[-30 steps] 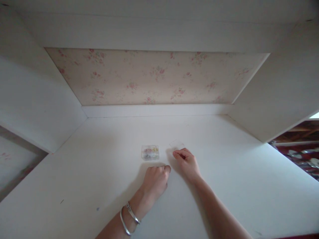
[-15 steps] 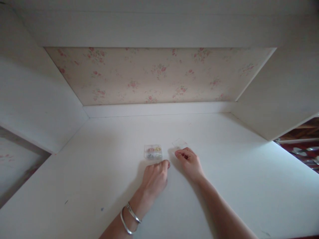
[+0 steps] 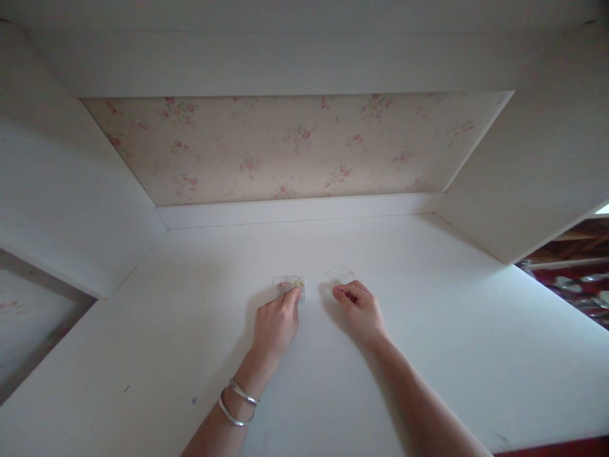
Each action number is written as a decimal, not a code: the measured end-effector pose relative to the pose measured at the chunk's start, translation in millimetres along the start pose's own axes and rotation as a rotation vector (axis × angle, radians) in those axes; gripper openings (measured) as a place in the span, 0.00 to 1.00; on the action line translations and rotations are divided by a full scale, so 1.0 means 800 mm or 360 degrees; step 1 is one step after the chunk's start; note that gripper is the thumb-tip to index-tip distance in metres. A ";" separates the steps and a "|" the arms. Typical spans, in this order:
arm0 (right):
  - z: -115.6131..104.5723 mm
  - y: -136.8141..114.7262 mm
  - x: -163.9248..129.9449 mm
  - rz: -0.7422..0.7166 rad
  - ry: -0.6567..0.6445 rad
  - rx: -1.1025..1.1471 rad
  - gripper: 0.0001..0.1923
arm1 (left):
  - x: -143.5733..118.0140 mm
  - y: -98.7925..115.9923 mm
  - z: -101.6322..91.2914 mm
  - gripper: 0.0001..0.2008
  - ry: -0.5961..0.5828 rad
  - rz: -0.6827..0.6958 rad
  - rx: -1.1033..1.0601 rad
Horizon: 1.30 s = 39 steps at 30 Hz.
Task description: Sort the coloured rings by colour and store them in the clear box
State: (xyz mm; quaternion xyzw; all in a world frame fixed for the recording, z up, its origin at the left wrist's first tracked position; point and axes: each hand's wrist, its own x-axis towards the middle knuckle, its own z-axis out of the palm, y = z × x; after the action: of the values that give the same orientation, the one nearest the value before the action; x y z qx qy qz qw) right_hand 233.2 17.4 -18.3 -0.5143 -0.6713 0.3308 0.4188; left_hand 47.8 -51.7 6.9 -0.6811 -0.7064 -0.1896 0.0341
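A small clear plastic box (image 3: 278, 280) lies on the white surface, with reddish and yellowish ring-shaped items visible inside it. My left hand (image 3: 276, 322) reaches over the box's near side, its fingertips pinched together at the right-hand part and covering some of the contents. What those fingertips hold, if anything, is hidden. To the right, my right hand (image 3: 364, 310) rests on its side with thumb and fingers pinched; anything between them is too small to tell. A thin transparent flat piece (image 3: 337, 273) lies just beyond the right fingers, partly covered by them.
The white surface (image 3: 228, 254) runs back to a low ledge under a floral panel (image 3: 266, 146). White side walls (image 3: 495, 165) rise left and right. A dark sliver (image 3: 126, 388) and a bluish speck (image 3: 194, 400) lie at front left. Shiny objects (image 3: 571, 284) show beyond the right edge.
My left hand has moved left and away from me, from in front of the box to over it. The right hand keeps its pinch in nearly the same place. The view has shifted slightly.
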 end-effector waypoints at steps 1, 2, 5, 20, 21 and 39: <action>-0.002 0.001 0.000 -0.0010 0.0045 -0.0007 0.15 | -0.001 -0.003 -0.003 0.11 0.0050 -0.0036 -0.0043; -0.004 0.001 0.000 -0.0032 0.0102 -0.0036 0.15 | -0.002 -0.007 -0.007 0.11 0.0101 -0.0073 -0.0089; -0.015 0.006 0.004 -0.0144 0.0323 -0.0230 0.16 | -0.003 -0.025 -0.017 0.12 0.0241 -0.0166 -0.0207; -0.029 0.019 0.025 0.0048 0.0122 -0.0979 0.44 | 0.002 -0.075 -0.003 0.40 -0.0110 0.0008 -0.0241; -0.028 0.018 0.025 0.0017 0.0102 -0.0982 0.44 | 0.001 -0.074 -0.002 0.39 -0.0121 0.0012 -0.0226; -0.038 -0.023 0.008 0.0516 -0.0149 0.1406 0.18 | -0.005 -0.041 -0.015 0.21 -0.0111 0.0153 -0.0263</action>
State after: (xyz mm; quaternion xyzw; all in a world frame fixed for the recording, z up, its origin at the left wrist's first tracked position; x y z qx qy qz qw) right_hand 252.2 19.7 12.1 -0.3696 -0.3956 0.6686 0.5097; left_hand 13.3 -59.5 9.8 -0.7210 -0.6555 -0.2215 -0.0375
